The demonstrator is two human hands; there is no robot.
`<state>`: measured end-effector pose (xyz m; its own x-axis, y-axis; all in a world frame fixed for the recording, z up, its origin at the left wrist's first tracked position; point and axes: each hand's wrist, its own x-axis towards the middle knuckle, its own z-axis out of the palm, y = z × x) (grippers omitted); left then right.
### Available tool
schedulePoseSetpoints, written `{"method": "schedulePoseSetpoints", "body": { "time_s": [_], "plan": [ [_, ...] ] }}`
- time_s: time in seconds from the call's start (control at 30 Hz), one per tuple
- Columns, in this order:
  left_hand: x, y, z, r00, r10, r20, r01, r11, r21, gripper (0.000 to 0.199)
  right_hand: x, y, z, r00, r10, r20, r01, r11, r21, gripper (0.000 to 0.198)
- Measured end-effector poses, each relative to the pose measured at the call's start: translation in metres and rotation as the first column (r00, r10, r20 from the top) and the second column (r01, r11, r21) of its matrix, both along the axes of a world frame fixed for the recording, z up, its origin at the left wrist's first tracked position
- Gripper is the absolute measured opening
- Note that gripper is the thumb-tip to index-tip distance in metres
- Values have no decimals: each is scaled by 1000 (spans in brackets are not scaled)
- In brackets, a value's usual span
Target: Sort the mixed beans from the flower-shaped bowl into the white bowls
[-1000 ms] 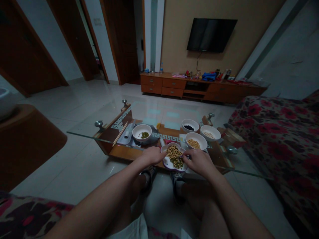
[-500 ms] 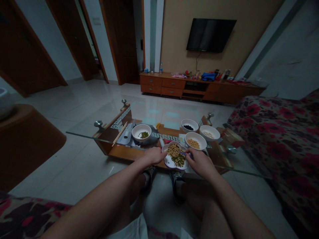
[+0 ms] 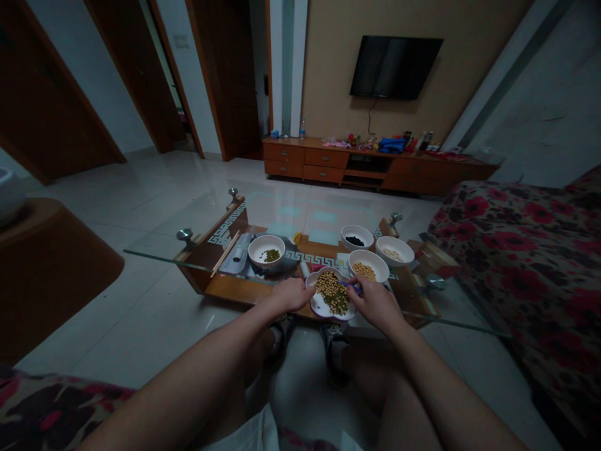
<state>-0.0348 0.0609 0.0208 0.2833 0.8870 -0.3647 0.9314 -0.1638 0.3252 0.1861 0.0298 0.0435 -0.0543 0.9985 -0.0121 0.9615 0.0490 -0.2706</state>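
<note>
A white scalloped dish [image 3: 320,308] with a dark rim sits at the near edge of the glass table, holding tan soybeans [image 3: 329,284] and green mung beans [image 3: 339,305]. My left hand [image 3: 292,294] grips the dish's left rim, thumb over the edge. In my right hand [image 3: 373,302] is a purple spoon [image 3: 350,285], pinched by its handle, its tip among the beans. Just behind the dish stands a white bowl of soybeans [image 3: 369,264]. A white bowl with some mung beans [image 3: 267,250] is farther left.
Behind on the glass table [image 3: 159,255] are a bowl of black beans [image 3: 357,237] and a bowl of pale pieces [image 3: 395,250]. Wooden chopsticks [image 3: 225,254] lie at the left. A flowered sofa [image 3: 516,250] stands on the right, a low cabinet [image 3: 323,164] by the far wall.
The spoon has shifted slightly within the dish, its tip a little farther back among the beans. My left hand keeps its place on the rim.
</note>
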Motion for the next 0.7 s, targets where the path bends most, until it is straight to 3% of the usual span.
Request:
{"method": "schedulePoseSetpoints", "body": {
  "time_s": [0.7],
  "plan": [
    [3, -3, 3, 999, -35, 5, 35, 999, 29, 61, -9, 12, -9, 997, 16, 78, -20, 998, 53, 29]
  ]
}}
